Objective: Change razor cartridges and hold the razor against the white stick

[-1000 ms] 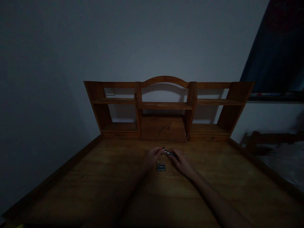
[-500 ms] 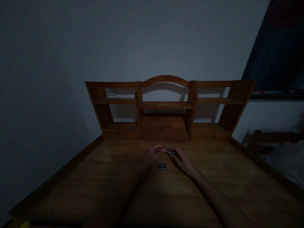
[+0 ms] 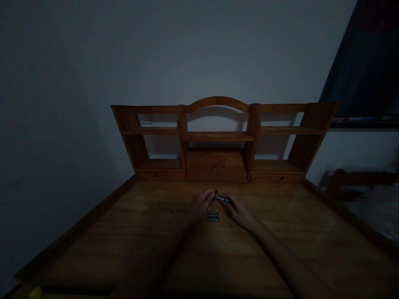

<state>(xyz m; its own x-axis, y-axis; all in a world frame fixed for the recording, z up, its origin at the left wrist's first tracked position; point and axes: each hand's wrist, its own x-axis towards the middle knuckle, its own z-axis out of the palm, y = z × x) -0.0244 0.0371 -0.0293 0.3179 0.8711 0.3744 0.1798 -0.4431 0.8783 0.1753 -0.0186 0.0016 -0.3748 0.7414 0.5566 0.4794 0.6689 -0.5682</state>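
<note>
Both my hands meet over the far middle of a wooden desk [image 3: 124, 232] in dim light. My right hand [image 3: 238, 209] is closed round a small dark tool with a shiny metal shaft [image 3: 220, 198], which points left. My left hand [image 3: 203, 203] is pinched at the tool's left tip. Just below the hands, a small clear case holding rows of little dark bits [image 3: 213, 215] lies flat on the desk.
A wooden shelf unit [image 3: 218, 141] with an arched top stands at the desk's back against a pale wall. Raised rims run along the desk's left and right edges. A dark wooden frame [image 3: 358, 182] and pale fabric lie beyond the right edge.
The hands have stayed together at the tool, with only tiny finger shifts. The view has drifted slightly.
</note>
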